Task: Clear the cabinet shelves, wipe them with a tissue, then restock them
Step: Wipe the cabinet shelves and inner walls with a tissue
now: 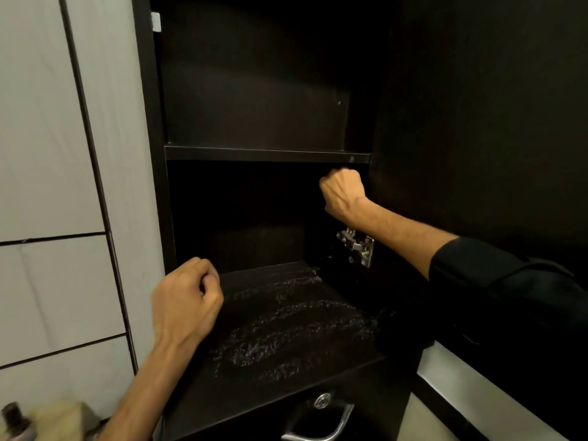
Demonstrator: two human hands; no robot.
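The dark cabinet stands with its door (477,122) swung out to the right. Nothing stands on its upper shelf (264,155) or its lower shelf (286,329). The lower shelf carries pale smeared streaks across its top. My right hand (342,194) is a tight fist just under the upper shelf, near the right wall. Only its back shows and nothing is visible in it. My left hand (186,300) hovers at the lower shelf's front left corner, fingers loosely curled, thumb against the forefinger, holding nothing. No tissue is in view.
A metal hinge (358,246) sits on the cabinet's right wall below my right wrist. Under the lower shelf is a drawer with a lock (323,401) and a chrome handle (321,421). White panels (47,154) lie to the left. A blurred bottle top (16,418) and a pale object (63,415) sit bottom left.
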